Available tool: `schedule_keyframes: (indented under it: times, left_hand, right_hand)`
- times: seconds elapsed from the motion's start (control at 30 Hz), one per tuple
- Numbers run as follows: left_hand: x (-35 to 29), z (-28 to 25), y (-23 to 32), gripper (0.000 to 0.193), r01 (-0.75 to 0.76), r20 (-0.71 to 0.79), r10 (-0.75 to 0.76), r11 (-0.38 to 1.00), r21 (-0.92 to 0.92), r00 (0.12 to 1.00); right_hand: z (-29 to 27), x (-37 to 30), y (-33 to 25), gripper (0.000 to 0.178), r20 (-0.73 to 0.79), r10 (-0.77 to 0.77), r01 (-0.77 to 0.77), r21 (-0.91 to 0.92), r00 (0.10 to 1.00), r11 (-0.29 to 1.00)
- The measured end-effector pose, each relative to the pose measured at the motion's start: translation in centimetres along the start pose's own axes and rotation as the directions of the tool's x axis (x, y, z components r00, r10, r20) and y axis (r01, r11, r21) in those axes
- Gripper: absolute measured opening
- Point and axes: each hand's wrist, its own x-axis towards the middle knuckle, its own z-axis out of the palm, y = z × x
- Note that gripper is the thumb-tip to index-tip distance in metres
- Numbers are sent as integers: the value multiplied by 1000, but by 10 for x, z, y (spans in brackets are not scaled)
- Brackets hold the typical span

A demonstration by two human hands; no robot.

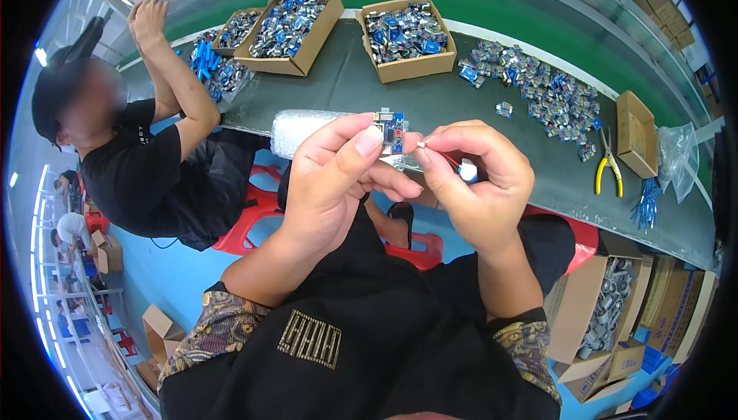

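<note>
My left hand (pixel 323 178) pinches a small blue circuit board (pixel 397 134) by its left edge, between thumb and fingers. The board carries a silver metal part at its top. Close on its right, my right hand (pixel 488 189) holds a small white plug (pixel 421 145) between thumb and forefinger. Thin red and dark wires run from this plug back under the fingers. A white and blue piece (pixel 467 172) shows between the right fingers, mostly hidden by them. Plug and board are apart. Behind my left hand lies a roll of bubble wrap (pixel 296 129) on the bench.
Cardboard boxes of boards (pixel 411 65) stand along the dark workbench (pixel 338 89). Loose boards (pixel 538 86) are heaped at the right, near yellow-handled pliers (pixel 610 170) and a cardboard tray (pixel 636 134). A co-worker (pixel 146 151) sits at the left with raised hands.
</note>
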Motion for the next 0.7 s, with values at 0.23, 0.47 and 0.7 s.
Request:
schedule_keyframes:
  times: [0.23,0.47,0.7]
  left_hand:
    - [2,-4,3,34,92,24,-93,995,30,995]
    - [6,-8,2,39,264,91,-252,949,-171,964]
    - [7,-8,1,39,259,126,-240,952,-163,963]
  right_hand:
    - [2,-2,-4,13,-48,106,-102,75,993,992]
    - [0,-2,-4,13,-49,123,-114,152,991,982]
    - [-1,-4,-5,14,-49,118,-109,160,992,981]
